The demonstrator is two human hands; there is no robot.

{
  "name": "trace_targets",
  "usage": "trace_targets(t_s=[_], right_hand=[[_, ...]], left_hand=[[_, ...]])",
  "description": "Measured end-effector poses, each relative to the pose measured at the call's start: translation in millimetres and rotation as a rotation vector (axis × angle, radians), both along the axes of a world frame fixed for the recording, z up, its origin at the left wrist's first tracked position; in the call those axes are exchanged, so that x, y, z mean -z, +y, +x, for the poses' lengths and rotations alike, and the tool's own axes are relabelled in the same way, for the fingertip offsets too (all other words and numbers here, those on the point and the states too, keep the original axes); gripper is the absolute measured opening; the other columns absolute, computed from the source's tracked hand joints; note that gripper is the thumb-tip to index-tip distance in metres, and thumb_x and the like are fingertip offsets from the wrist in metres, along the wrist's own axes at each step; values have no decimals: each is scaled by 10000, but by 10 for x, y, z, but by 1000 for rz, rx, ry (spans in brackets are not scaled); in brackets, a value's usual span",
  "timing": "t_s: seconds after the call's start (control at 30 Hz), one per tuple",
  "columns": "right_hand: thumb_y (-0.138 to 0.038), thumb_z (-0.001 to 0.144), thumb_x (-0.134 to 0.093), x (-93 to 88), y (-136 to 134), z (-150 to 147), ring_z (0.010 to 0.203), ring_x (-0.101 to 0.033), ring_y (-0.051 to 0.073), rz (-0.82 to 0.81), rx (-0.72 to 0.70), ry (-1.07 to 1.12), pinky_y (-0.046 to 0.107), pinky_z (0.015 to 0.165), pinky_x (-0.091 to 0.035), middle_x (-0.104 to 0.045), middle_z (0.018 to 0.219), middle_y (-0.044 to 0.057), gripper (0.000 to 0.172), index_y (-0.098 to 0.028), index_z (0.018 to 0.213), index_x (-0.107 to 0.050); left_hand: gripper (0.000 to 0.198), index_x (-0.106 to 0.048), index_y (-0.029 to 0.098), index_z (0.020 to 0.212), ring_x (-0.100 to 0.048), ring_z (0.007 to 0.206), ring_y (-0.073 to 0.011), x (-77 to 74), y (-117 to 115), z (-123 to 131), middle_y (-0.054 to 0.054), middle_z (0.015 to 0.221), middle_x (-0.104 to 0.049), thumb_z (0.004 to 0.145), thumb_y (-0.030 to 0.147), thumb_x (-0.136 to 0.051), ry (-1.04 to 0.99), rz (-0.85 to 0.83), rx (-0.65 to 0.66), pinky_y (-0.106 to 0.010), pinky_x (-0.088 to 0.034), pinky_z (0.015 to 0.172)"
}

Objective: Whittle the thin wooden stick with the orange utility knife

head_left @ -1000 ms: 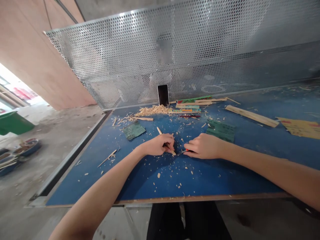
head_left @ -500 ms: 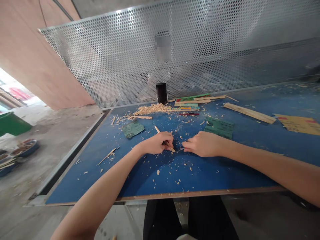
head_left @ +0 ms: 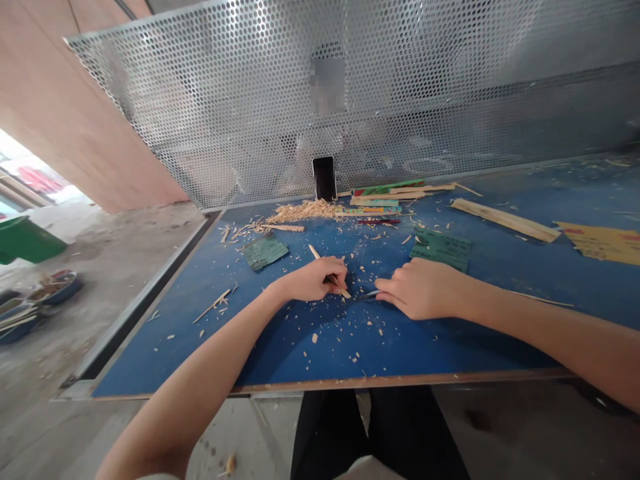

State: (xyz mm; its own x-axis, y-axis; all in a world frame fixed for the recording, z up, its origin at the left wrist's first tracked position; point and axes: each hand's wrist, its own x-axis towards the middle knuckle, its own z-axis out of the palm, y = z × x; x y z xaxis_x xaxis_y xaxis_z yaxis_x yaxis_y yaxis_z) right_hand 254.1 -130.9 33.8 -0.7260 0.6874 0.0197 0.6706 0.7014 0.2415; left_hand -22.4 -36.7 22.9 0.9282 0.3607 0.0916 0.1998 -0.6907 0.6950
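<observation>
My left hand (head_left: 324, 279) is closed around a thin wooden stick (head_left: 314, 251), whose far end points up and left and whose near end shows below the fingers. In my right hand (head_left: 417, 288) is a slim knife (head_left: 370, 294), pinched between thumb and fingers. Its blade points left toward the near end of the stick, with a small gap between them. Small wood chips lie scattered around both hands on the blue tabletop (head_left: 295, 363). A green sandpaper piece (head_left: 441, 248) lies just behind my right hand, and another sandpaper piece (head_left: 266, 251) sits left of the stick.
A phone (head_left: 325, 179) leans on the perforated metal panel (head_left: 240, 127) behind a heap of shavings (head_left: 303, 211). Wooden strips (head_left: 390, 195), a wider wooden slat (head_left: 505, 220) and a yellow sheet (head_left: 605, 241) lie to the right. A green tub (head_left: 30, 240) stands on the floor at left.
My right hand and the knife have drawn back to the right, away from the stick's end. The left hand keeps its hold on the stick. The camera view has shifted slightly.
</observation>
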Motion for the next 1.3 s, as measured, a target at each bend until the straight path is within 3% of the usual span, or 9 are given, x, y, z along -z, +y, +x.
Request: trace_targets(t_s=[0.17,0.3,0.5,0.63,0.8,1.0,1.3], right_hand=[[-382,1137,-365,99,143,62,460,-518,136,39,-88,66,307,531,-182,-694,668,34,387,-178,981,-655],[-399,1137,-374,147,134,9,458,-501,139,2,-79,138,314,518,-182,-673,664,17,358,-179,998,-618],[-388,1151,-346,209,203,41,618,-592,152,-89,-94,320,305,550,-307,-711,851,45,322,-185,1062,-579],[-395,1151,-360,263,274,86,689,-594,157,3,-168,330,308,601,-349,-679,862,45,356,-183,1028,-618],[-420,1154,-355,309,282,74,636,-540,138,127,-235,237,309,559,-278,-624,774,13,416,-184,958,-635],[-429,1156,-349,355,283,38,656,-574,151,188,-268,192,315,560,-271,-643,777,18,431,-182,943,-631],[-387,1143,-393,244,220,13,676,-605,143,-36,-202,396,291,613,-376,-664,845,13,305,-184,1017,-583]], left_hand=[[176,-608,181,802,-604,974,-184,24,8,0,-38,930,-630,881,28,-643,8,5,-4,-338,-505,876],[193,-605,182,788,-590,956,-187,24,15,-6,-33,904,-633,874,10,-629,-17,29,-4,-332,-485,860],[235,-604,179,729,-563,915,-185,-3,49,-24,-24,848,-639,816,-39,-624,-49,38,29,-329,-446,850],[251,-621,178,765,-548,911,-185,16,50,-6,-23,845,-639,798,-69,-592,-38,52,28,-321,-434,845],[253,-654,183,817,-548,903,-181,65,40,22,-20,863,-652,828,-60,-582,-59,78,17,-335,-425,872],[197,-659,187,794,-551,899,-185,92,57,13,-23,850,-636,872,11,-621,-79,94,25,-346,-427,887],[194,-675,191,774,-562,890,-188,80,52,20,-26,820,-663,849,16,-640,-116,67,22,-355,-451,890]])
